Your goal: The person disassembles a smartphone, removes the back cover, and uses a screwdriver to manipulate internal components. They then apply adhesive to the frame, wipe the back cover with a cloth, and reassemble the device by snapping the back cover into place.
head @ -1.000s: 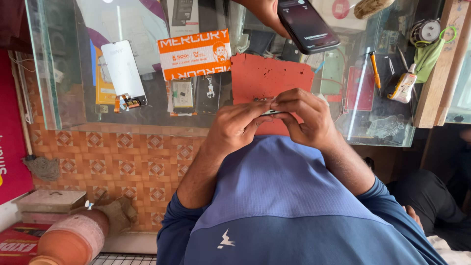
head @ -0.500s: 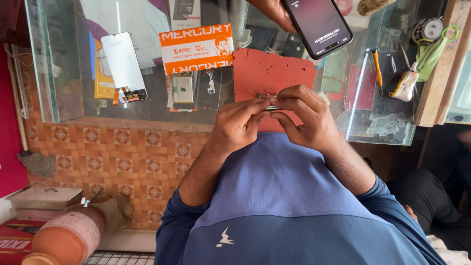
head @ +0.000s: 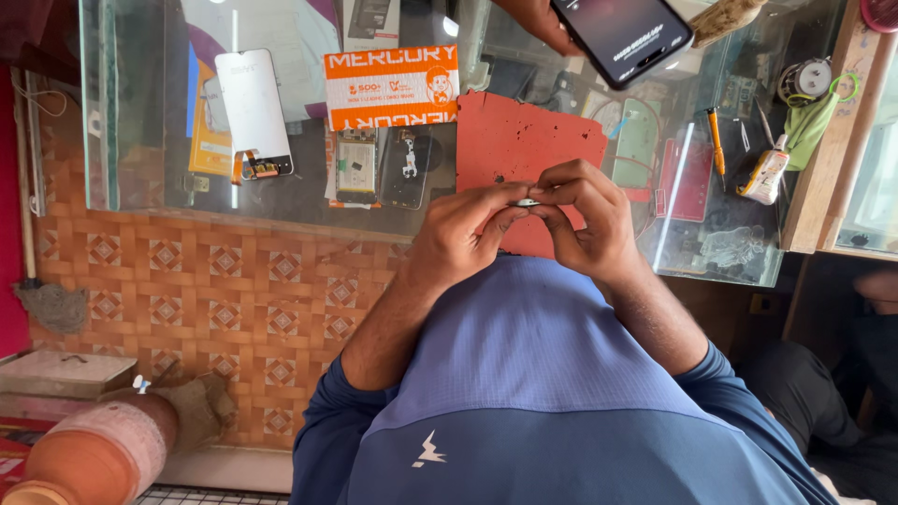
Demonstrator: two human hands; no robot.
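My left hand point(head: 463, 238) and my right hand point(head: 589, 220) meet fingertip to fingertip over a red mat point(head: 524, 140) on a glass counter. Between them they pinch a small pale metallic part point(head: 526, 202); its shape is too small to tell. Both forearms rise from my blue shirt at the bottom of the view. At the top, another person's hand point(head: 533, 19) holds a black phone point(head: 622, 37) with a lit screen above the counter.
On the glass lie a white phone panel point(head: 253, 108), an orange card point(head: 391, 86), two opened phone bodies point(head: 355, 166), an orange-handled tool point(head: 716, 140) and a small glue bottle point(head: 767, 176). The counter's tiled front point(head: 187, 281) drops below; a clay pot point(head: 94, 454) stands bottom left.
My hands stay together on the small part, fingers shifting slightly. The other person's phone has moved to the right and turned its screen more into view.
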